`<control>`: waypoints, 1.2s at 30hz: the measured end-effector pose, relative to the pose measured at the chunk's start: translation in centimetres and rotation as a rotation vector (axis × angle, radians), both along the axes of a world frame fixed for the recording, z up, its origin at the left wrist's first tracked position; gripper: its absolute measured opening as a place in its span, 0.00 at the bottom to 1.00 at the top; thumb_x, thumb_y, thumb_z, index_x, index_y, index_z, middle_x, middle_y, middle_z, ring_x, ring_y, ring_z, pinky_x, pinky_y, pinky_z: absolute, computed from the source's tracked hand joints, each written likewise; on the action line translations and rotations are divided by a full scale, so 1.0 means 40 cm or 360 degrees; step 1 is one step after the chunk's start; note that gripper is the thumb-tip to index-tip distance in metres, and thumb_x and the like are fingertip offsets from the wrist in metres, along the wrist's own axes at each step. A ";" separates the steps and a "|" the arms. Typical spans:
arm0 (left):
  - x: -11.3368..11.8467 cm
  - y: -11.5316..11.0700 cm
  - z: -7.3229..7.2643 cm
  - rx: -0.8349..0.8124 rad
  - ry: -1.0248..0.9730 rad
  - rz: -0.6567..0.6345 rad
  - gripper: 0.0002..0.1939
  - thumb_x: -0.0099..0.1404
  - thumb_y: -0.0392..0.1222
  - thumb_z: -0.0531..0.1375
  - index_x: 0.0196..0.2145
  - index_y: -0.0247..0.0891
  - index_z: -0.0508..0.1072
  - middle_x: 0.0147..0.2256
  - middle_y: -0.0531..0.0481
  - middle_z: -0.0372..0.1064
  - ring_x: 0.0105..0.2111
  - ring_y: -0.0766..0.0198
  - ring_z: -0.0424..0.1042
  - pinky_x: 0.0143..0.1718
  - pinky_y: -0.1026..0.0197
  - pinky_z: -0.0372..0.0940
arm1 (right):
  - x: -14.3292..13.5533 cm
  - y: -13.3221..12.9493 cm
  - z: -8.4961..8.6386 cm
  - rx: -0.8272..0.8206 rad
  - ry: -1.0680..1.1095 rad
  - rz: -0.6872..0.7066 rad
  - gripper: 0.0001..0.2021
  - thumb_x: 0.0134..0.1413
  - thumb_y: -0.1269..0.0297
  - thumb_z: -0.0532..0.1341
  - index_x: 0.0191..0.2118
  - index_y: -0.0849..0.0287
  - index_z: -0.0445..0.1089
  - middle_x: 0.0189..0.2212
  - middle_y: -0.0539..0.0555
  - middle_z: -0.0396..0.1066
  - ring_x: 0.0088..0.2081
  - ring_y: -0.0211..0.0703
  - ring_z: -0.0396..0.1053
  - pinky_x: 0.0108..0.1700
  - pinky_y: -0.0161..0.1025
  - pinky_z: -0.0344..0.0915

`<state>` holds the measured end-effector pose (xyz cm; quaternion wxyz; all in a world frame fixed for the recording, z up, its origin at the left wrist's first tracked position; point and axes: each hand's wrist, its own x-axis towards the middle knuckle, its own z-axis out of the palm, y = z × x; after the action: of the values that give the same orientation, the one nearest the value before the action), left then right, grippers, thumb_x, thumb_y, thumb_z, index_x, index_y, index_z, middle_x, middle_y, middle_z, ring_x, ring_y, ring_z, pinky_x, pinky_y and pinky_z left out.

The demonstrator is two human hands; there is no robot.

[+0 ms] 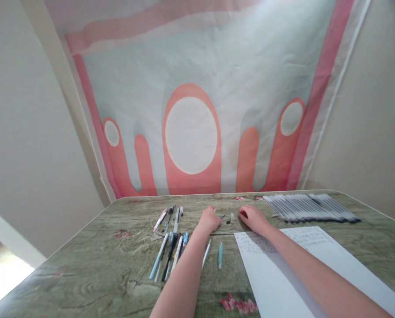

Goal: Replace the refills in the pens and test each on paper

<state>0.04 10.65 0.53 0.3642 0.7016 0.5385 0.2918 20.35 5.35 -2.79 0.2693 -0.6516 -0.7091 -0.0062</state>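
Note:
My left hand is low over the far middle of the table, its fingers closed. A thin dark tip shows beside the thumb; what the fingers hold cannot be made out. My right hand rests just beyond the paper, fingers curled in, and anything inside them is hidden. Between the hands lie a small clear cap and a tiny dark piece. Nearer to me are a teal pen and a slim white pen, partly behind my left forearm.
Several pens lie grouped left of my left forearm, with more pens behind them. A white sheet with handwriting lies under my right forearm. A row of clear pen-like sticks covers the far right. A printed cloth hangs behind the table.

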 end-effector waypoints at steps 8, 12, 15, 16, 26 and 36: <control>-0.008 0.005 -0.022 0.0203 0.0065 -0.0077 0.16 0.37 0.24 0.62 0.25 0.39 0.68 0.20 0.52 0.64 0.31 0.56 0.69 0.33 0.63 0.58 | -0.002 0.000 0.002 0.0099 0.0339 0.0064 0.07 0.47 0.66 0.55 0.25 0.59 0.69 0.26 0.53 0.68 0.31 0.41 0.64 0.35 0.37 0.57; -0.019 0.012 -0.008 0.0235 0.0128 -0.0096 0.16 0.40 0.26 0.62 0.30 0.37 0.70 0.21 0.51 0.65 0.28 0.59 0.67 0.31 0.64 0.57 | 0.012 0.005 0.003 0.0137 0.0520 -0.0024 0.13 0.51 0.61 0.51 0.27 0.60 0.71 0.27 0.54 0.71 0.31 0.42 0.66 0.34 0.38 0.58; -0.019 0.013 0.017 0.0199 0.0005 -0.0030 0.20 0.41 0.29 0.63 0.36 0.35 0.70 0.22 0.52 0.66 0.26 0.62 0.66 0.29 0.65 0.57 | 0.021 0.007 0.005 0.0144 0.0597 -0.0094 0.16 0.53 0.58 0.49 0.29 0.61 0.71 0.26 0.54 0.71 0.29 0.43 0.66 0.32 0.38 0.59; -0.016 0.012 0.026 0.0164 -0.0074 -0.0017 0.21 0.42 0.30 0.63 0.38 0.34 0.70 0.22 0.52 0.66 0.25 0.63 0.66 0.28 0.66 0.57 | 0.021 0.007 0.008 0.0151 0.0618 -0.0109 0.16 0.53 0.58 0.49 0.29 0.61 0.71 0.26 0.54 0.72 0.29 0.43 0.66 0.32 0.38 0.59; 0.027 -0.014 0.056 -0.0227 -0.0699 -0.0059 0.21 0.49 0.38 0.62 0.43 0.33 0.68 0.18 0.59 0.61 0.15 0.75 0.54 0.17 0.71 0.50 | -0.108 -0.036 0.099 -0.0414 0.1299 0.0446 0.19 0.49 0.49 0.55 0.34 0.62 0.68 0.27 0.52 0.72 0.24 0.35 0.63 0.26 0.33 0.57; 0.032 0.011 0.061 -0.0511 -0.1617 0.0276 0.11 0.51 0.40 0.63 0.30 0.31 0.68 0.21 0.54 0.63 0.14 0.78 0.53 0.14 0.72 0.47 | -0.145 -0.062 0.113 -0.0619 0.1409 0.0507 0.20 0.45 0.49 0.59 0.32 0.63 0.70 0.24 0.51 0.70 0.20 0.31 0.57 0.22 0.30 0.52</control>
<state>1.31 11.10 2.97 0.6560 0.3606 0.3882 0.5375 14.56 2.86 1.74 0.4152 -0.5137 -0.6056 0.4438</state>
